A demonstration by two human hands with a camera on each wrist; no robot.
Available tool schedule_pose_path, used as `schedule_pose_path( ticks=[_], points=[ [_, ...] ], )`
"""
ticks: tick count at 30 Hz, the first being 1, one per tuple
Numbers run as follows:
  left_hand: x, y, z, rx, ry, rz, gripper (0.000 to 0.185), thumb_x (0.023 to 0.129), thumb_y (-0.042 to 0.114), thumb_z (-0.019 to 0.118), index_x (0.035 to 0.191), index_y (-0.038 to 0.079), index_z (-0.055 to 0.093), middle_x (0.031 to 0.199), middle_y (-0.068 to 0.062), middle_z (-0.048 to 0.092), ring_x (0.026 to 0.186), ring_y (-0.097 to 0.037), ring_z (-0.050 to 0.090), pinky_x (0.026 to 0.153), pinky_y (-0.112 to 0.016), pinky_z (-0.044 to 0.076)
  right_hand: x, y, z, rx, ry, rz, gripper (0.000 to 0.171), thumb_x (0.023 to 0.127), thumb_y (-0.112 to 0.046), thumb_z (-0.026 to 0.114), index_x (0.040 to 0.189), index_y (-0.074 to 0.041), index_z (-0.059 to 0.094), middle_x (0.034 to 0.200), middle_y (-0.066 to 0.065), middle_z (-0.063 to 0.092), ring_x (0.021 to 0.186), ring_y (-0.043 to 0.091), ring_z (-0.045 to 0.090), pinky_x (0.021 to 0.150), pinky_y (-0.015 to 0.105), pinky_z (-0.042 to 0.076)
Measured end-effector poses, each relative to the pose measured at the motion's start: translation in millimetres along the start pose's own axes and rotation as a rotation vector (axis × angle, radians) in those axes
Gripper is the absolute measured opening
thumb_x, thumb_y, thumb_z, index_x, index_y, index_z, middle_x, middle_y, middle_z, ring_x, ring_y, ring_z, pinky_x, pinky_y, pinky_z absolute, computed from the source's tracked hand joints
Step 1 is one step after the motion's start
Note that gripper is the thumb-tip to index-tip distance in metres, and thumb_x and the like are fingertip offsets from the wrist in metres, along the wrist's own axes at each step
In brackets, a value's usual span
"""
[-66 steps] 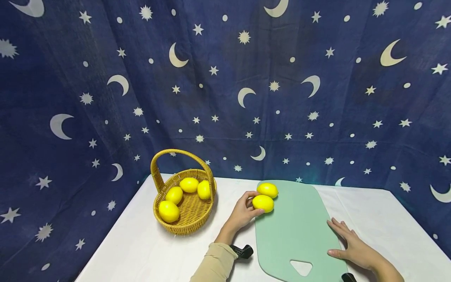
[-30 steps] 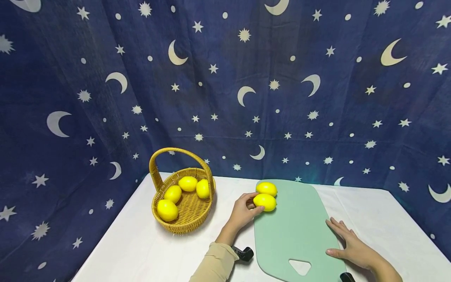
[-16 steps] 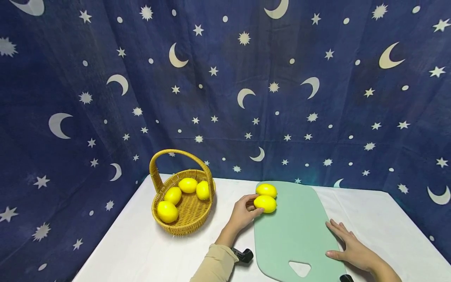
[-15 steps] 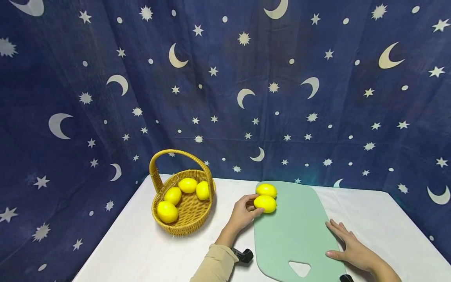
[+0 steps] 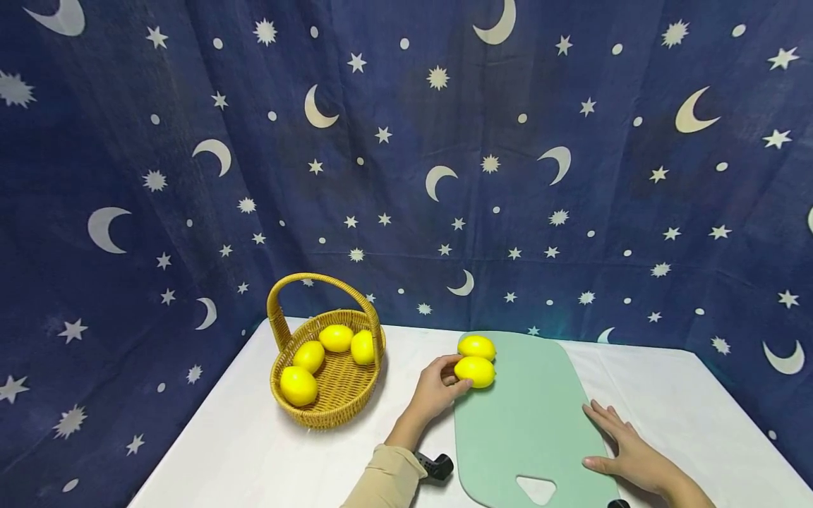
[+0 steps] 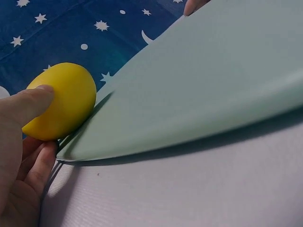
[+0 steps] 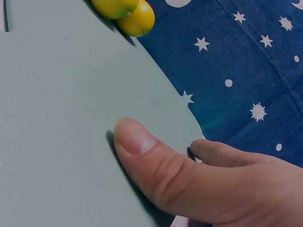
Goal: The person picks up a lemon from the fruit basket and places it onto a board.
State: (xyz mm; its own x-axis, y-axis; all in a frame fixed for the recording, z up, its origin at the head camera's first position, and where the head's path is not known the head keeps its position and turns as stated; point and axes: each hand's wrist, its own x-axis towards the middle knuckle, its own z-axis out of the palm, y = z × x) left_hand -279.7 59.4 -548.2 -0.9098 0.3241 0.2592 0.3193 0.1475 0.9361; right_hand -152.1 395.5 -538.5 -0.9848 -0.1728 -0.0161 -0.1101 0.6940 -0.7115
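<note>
A pale green cutting board (image 5: 527,430) lies on the white table (image 5: 254,451). Two yellow lemons sit at its far left corner. My left hand (image 5: 444,381) grips the nearer lemon (image 5: 475,371), thumb on its side and fingers curled round it. The other lemon (image 5: 476,346) touches it from behind. The left wrist view shows my thumb (image 6: 28,104) on that lemon (image 6: 61,101) at the board's edge (image 6: 213,80). My right hand (image 5: 619,444) lies flat on the board's right edge, with its thumb (image 7: 142,146) pressed on the board (image 7: 57,118).
A wicker basket (image 5: 324,413) with a tall handle stands left of the board and holds several lemons. A dark blue cloth (image 5: 406,176) with moons and stars hangs close behind the table. A black mount (image 5: 435,467) sticks out at my left wrist.
Both hands and the lemons keep their places. Only the head view has shifted slightly.
</note>
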Motion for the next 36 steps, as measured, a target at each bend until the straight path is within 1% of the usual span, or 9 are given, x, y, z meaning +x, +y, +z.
schedule_pose_path(
  ticks=[7, 19, 29, 32, 36],
  points=[
    [-0.1, 1.0, 0.0, -0.009, -0.004, -0.001, 0.052, 0.082, 0.015, 0.074, 0.129, 0.003, 0.054, 0.121, -0.012, 0.058, 0.109, -0.019, 0.061, 0.089, -0.019, 0.052, 0.2, -0.2, 0.0, -0.006, 0.002, 0.005, 0.093, 0.071, -0.03, 0.079, 0.139, 0.013, 0.033, 0.146, 0.042, 0.013, 0.133, 0.062, -0.001, 0.102, 0.073, -0.012],
    [-0.5, 1.1, -0.4, 0.004, -0.005, -0.002, 0.051, 0.082, 0.018, 0.073, 0.128, 0.005, 0.054, 0.12, -0.01, 0.06, 0.109, -0.017, 0.061, 0.09, -0.018, 0.051, -1.7, -2.5, 0.0, 0.009, 0.005, -0.023, 0.09, 0.071, -0.027, 0.079, 0.138, 0.013, 0.033, 0.145, 0.043, 0.014, 0.132, 0.064, 0.001, 0.101, 0.074, -0.012],
    [-0.8, 0.7, 0.5, -0.002, -0.007, 0.005, 0.051, 0.082, 0.016, 0.073, 0.128, 0.005, 0.053, 0.12, -0.01, 0.058, 0.11, -0.017, 0.06, 0.09, -0.018, 0.051, 0.1, -1.4, -0.6, 0.002, -0.004, 0.005, 0.092, 0.071, -0.028, 0.079, 0.139, 0.013, 0.032, 0.145, 0.044, 0.012, 0.132, 0.063, -0.001, 0.102, 0.073, -0.013],
    [-1.5, 1.4, 0.4, -0.014, -0.002, 0.012, 0.051, 0.082, 0.016, 0.073, 0.127, 0.005, 0.053, 0.121, -0.01, 0.056, 0.111, -0.019, 0.06, 0.09, -0.019, 0.051, -0.3, -0.6, -0.9, 0.0, -0.007, 0.011, 0.092, 0.071, -0.028, 0.079, 0.139, 0.014, 0.032, 0.145, 0.044, 0.012, 0.132, 0.064, 0.001, 0.102, 0.073, -0.012],
    [-0.4, 5.3, -2.7, -0.012, 0.017, 0.022, 0.05, 0.083, 0.016, 0.073, 0.127, 0.003, 0.054, 0.121, -0.013, 0.055, 0.113, -0.023, 0.059, 0.092, -0.025, 0.052, -0.2, -0.6, -1.0, 0.0, -0.009, 0.009, 0.092, 0.071, -0.028, 0.078, 0.139, 0.014, 0.032, 0.145, 0.044, 0.012, 0.132, 0.064, 0.0, 0.102, 0.074, -0.012]
  ],
)
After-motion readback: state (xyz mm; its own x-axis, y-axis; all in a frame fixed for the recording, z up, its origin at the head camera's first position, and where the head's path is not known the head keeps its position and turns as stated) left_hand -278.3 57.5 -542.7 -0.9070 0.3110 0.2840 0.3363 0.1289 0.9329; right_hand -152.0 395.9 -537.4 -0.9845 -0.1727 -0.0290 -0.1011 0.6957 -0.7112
